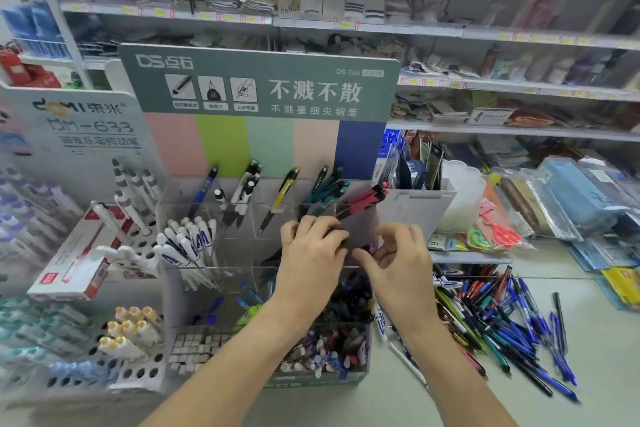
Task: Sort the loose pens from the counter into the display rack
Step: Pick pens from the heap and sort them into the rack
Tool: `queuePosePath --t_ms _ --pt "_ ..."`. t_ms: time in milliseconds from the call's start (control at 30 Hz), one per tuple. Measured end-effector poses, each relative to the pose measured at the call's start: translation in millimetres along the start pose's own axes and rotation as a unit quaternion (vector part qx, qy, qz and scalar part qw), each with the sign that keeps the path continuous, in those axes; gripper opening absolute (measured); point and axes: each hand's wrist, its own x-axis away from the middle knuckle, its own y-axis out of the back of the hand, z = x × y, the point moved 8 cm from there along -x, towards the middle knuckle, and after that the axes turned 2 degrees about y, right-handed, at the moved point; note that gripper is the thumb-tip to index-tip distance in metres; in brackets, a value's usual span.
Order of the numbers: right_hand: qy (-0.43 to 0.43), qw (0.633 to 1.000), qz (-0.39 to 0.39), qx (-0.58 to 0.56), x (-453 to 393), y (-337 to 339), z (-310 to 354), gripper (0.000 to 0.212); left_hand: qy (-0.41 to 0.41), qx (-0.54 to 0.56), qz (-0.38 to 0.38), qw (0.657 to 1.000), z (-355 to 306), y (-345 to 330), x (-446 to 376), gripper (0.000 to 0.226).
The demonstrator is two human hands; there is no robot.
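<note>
Both hands work at the clear display rack [263,253], which stands toward the worktop's far edge. The left hand [311,253] curls its fingers round dark pens [337,232] at a middle-row compartment on the rack's right side. The right hand [401,253] pinches a pink-tipped pen [370,248] between thumb and forefinger, just beside the left. The loose pens [502,319] still to be sorted lie heaped on the worktop [606,357] to the right of the rack.

The compartments are narrow and already hold slanted pens. The likely slip is a pen going into the wrong slot, since the teal pens [329,189] and red pens [369,198] just behind lean across their dividers. A knuckle brushing those leaning pens could tip them out. The left hand seems to hold several pens at once, so loosening the grip for one may drop the others into the crowded bottom tray [329,350]. The two hands are nearly touching, so either can knock the other's pen.
</note>
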Motion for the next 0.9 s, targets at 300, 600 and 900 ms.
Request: queuePosePath --t_ms 300,600,900 --pt "-0.096 0.99 -0.085 -0.054 60 46 -51 0.014 0.07 0.337 0.138 0.929 -63 -10 44 0.006" --pt "-0.373 0.927 -0.007 0.018 173 84 -201 0.018 0.264 0.309 0.436 0.803 -93 -130 147 0.011" --pt "-0.274 0.935 0.151 0.164 170 34 -304 0.096 0.6 0.235 0.4 0.652 -77 -231 215 0.033"
